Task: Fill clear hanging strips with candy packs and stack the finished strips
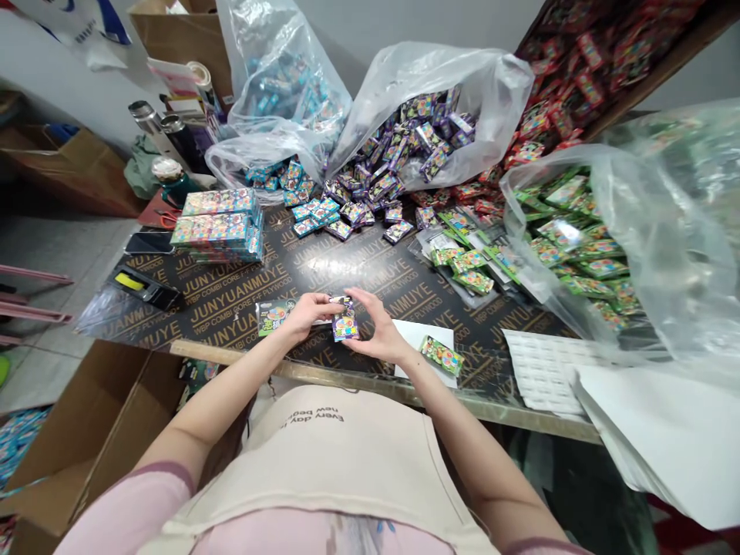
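Holding the purple packet: left hand pinches its edge; right hand curls round the other side, can't tell if it's really gripping.
Purple packet's spot: between both hands, near the tabletop's front edge.
Wrapper care: light fingertips imo, a hard squeeze would probably crease it.
Green packet: on white paper by the right forearm, so mind that elbow.

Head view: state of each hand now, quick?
Left hand: closed, holding the purple packet.
Right hand: curved around the same packet; whether it grips cannot be told.
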Demonstrator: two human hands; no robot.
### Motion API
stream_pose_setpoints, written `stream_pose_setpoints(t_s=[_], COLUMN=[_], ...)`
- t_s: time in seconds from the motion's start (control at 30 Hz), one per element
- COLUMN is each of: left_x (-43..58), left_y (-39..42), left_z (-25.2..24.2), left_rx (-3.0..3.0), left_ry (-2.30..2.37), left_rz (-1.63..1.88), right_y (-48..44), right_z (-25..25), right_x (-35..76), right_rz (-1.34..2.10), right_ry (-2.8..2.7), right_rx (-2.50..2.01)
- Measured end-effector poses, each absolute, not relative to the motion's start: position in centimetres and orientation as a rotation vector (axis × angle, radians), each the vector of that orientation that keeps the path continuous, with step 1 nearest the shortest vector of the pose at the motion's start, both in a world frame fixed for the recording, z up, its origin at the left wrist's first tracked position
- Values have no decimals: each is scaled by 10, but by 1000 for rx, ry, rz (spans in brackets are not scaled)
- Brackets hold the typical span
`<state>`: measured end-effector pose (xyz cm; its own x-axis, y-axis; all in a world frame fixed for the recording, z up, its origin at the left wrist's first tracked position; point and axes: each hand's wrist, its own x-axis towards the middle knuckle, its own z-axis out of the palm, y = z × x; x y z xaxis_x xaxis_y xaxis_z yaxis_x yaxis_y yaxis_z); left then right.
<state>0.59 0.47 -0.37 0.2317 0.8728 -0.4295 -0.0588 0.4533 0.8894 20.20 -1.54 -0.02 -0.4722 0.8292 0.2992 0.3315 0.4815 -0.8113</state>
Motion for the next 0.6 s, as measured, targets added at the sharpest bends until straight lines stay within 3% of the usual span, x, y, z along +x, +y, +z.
stream_pose_setpoints(t_s=[0.13, 0.27, 0.6], left_x=[-19, -49, -58], left_y=[4, -2, -8], left_z=[-9, -27, -54], left_rx=[1570, 2240, 2363], left_ry=[1334, 1433, 1340], left_rz=[744, 377, 336], right_y=[-5, 4, 2], right_z=[-15, -43, -76], right_x=[210, 213, 198], right_rz=[597, 484, 937], right_ry=[-2138, -2028, -2091], right_rx=[-1059, -1299, -1012])
